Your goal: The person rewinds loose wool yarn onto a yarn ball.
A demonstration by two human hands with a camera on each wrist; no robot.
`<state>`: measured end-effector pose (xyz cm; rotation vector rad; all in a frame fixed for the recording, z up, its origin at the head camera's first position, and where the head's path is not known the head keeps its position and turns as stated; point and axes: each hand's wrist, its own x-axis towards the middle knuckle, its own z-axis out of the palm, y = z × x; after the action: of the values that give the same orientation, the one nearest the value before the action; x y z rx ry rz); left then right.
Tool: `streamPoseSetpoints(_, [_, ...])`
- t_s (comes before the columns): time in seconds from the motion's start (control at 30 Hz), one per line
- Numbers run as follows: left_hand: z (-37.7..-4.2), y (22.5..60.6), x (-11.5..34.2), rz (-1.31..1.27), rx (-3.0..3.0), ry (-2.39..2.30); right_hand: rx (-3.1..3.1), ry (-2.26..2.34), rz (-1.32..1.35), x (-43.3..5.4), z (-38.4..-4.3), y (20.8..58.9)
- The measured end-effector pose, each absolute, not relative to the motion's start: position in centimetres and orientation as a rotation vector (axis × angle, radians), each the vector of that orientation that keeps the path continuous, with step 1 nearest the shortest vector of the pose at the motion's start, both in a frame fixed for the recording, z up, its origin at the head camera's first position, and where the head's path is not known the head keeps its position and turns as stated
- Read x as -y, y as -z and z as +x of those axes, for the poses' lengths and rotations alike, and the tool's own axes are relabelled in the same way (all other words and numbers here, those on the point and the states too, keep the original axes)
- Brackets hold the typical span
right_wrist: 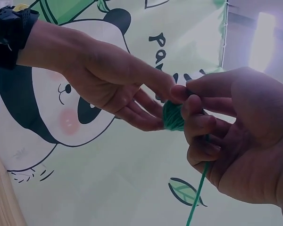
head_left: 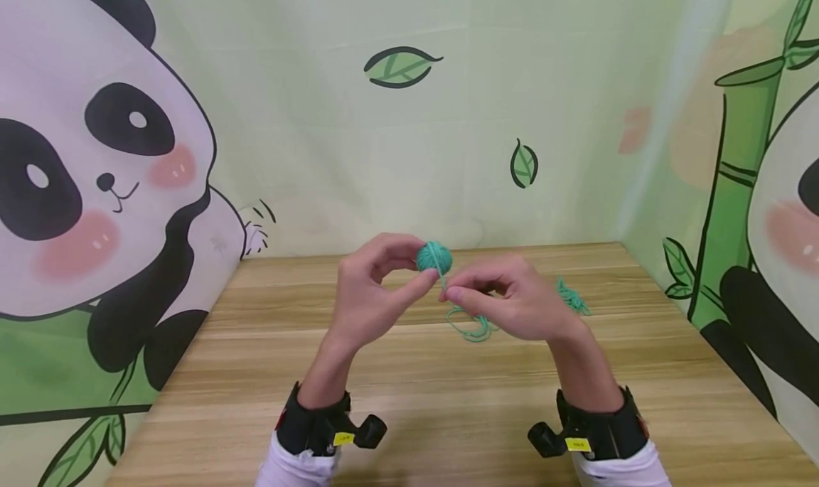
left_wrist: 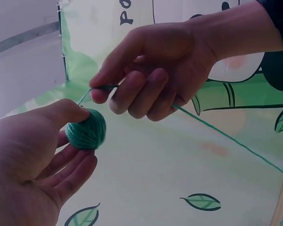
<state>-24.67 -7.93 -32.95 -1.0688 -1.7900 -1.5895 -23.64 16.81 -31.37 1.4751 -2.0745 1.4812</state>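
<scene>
Above the bench point(head_left: 448, 402), the left hand point(head_left: 366, 295) grips the ball point(head_left: 430, 258) between thumb and curled fingers, the right hand point(head_left: 521, 298), just right of the ball, pinches the strand point(right_wrist: 201, 180), and loose yarn point(head_left: 478, 336) below the ball could snag if its loops tangle under pull.

On the pale green backdrop point(head_left: 307, 117), one printed panda point(head_left: 121, 174) is near nine o'clock, bamboo point(head_left: 731, 202) near three, a leaf point(head_left: 402, 67) at twelve; the wooden table point(head_left: 441, 416) lies at six.
</scene>
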Motion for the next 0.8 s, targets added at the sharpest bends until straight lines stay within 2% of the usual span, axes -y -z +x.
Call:
streamPoseSetpoints(0.5, [-23.9, 32.3, 8.3, -1.168, 1.681, 1.885, 2.270, -1.422, 1.533, -16.6, -25.0, 32.0])
streamPoseSetpoints(0.8, [-23.4, 32.1, 8.4, -1.292, 1.721, 1.912, 2.403, -1.468, 1.403, -16.7, -25.8, 32.4])
